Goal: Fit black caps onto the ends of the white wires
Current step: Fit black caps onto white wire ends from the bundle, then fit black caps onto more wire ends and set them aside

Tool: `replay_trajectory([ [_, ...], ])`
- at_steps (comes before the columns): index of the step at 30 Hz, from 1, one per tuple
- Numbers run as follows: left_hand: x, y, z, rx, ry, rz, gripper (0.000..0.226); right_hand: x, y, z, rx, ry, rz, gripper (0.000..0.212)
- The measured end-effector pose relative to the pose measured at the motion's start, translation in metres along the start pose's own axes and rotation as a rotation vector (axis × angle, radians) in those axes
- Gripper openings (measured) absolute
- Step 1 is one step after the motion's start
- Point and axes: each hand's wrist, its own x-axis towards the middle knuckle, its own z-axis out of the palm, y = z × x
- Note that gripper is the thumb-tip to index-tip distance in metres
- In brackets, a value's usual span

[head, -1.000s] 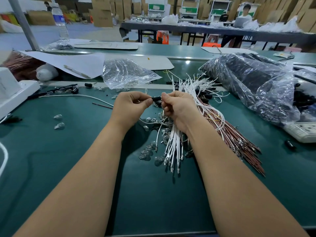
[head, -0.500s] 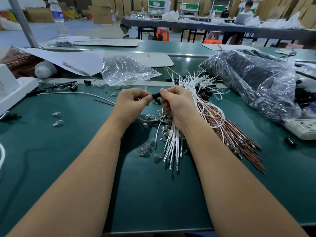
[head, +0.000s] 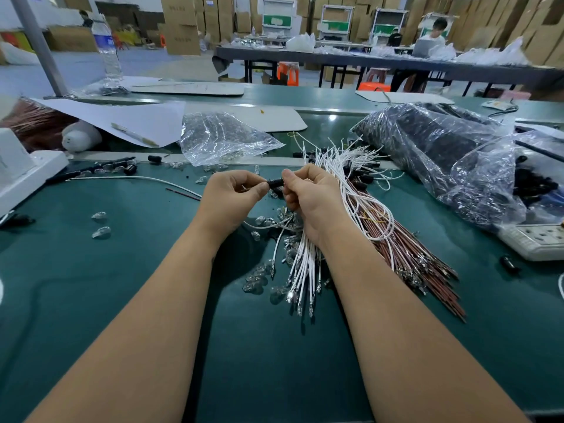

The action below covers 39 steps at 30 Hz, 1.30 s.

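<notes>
A small black cap (head: pixel 275 182) sits between my two hands above the green table. My left hand (head: pixel 233 198) pinches its left end between thumb and forefinger. My right hand (head: pixel 308 196) pinches the cap's right end, and its other fingers curl round a bundle of white wires (head: pixel 305 264). The bundle's metal-tipped ends hang toward me below the right wrist; its far ends fan out behind the hand, several with black caps on them. How the wire meets the cap is hidden by my fingers.
Red-brown wires (head: pixel 409 254) lie right of the bundle. Small clear bulbs (head: pixel 256 279) are scattered under my wrists and at the left (head: pixel 100 232). A clear bag (head: pixel 222 138) lies behind, a big bag of black parts (head: pixel 442 154) at right, a power strip (head: pixel 537 239) beside it.
Both hands stay together on the cap with only slight finger shifts. The camera has tilted a little, so everything sits slightly higher in view.
</notes>
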Motion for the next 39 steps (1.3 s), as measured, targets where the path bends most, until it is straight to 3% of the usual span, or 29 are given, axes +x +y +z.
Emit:
replay_trajectory([
  [18, 0.001, -0.003, 0.004, -0.149, 0.028, -0.027, 0.007, -0.006, 0.005, 0.005, -0.107, -0.017, -0.138, 0.026],
  [24, 0.0, 0.004, 0.008, -0.125, 0.04, 0.117, 0.006, -0.007, 0.002, 0.014, -0.224, 0.021, -0.226, 0.012],
  [28, 0.004, 0.01, 0.003, 0.099, 0.069, 0.265, 0.024, -0.007, -0.006, 0.01, -0.151, 0.146, -0.347, 0.011],
  [30, 0.004, 0.01, -0.002, 0.301, 0.073, 0.246, 0.014, -0.006, -0.013, 0.005, -0.052, 0.25, -0.382, 0.011],
  [35, 0.008, 0.032, -0.029, 0.741, -0.054, 0.161, 0.037, -0.006, -0.021, 0.0, 0.036, 0.612, -0.448, 0.013],
  [37, 0.011, 0.048, -0.052, 0.824, -0.087, 0.165, 0.034, -0.008, -0.023, 0.0, 0.007, 0.602, -0.452, 0.011],
  [39, 0.011, 0.063, -0.08, 0.926, -0.017, 0.199, 0.029, -0.012, -0.022, 0.005, -0.059, 0.441, -0.443, 0.011],
])
